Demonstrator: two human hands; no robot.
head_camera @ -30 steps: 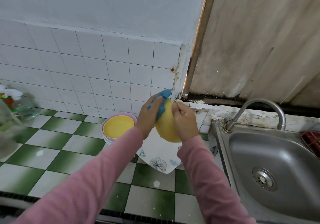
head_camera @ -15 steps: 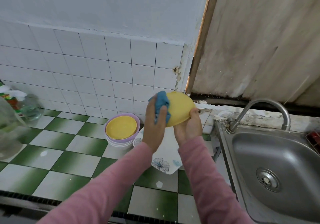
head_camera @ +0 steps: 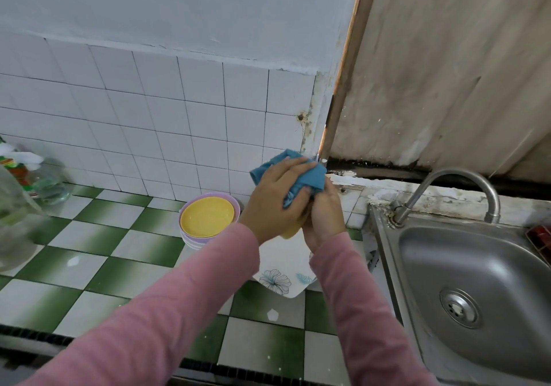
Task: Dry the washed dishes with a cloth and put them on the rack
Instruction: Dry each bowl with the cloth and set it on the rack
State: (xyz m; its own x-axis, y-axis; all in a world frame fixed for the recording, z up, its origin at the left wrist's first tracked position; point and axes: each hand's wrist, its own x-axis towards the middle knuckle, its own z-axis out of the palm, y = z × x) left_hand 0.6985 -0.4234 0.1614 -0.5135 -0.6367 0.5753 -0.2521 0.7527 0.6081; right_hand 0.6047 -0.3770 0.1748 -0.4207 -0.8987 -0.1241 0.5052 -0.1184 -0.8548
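The only label in sight, red and green on a bottle (head_camera: pixel 21 174) at the counter's (head_camera: pixel 143 245) left edge, is too blurred to read. The yellow bowl (head_camera: pixel 290 232) is held above the counter's back right corner, beside the sink (head_camera: pixel 447 266) and tap (head_camera: pixel 465 177). It is almost all hidden by the blue cloth (head_camera: pixel 310 174) that the left hand (head_camera: pixel 274 204) clamps over it with curled fingers, while the right hand (head_camera: pixel 325 215) grips it from the right, fingers wrapped round it. A stack of bowls (head_camera: pixel 208 218) stands just left of the hands near the back edge, and a flowered mat (head_camera: pixel 283 269) lies under the hands.
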